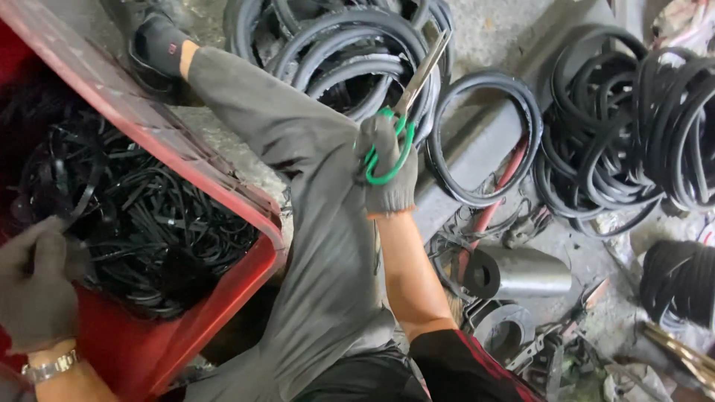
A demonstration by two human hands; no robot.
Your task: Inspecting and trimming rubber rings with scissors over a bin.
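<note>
The red bin at the left is full of thin black rubber strips, tangled and surely soft and light; they bend easily, so one is best pinched near its end. On the floor lie stiffer black rubber rings. The left hand, gloved, is closed on a strip at the bin's edge. The right hand, gloved also, has its grip closed through the green handles of the scissors; the blades are shut and point up, hard and slippery metal.
</note>
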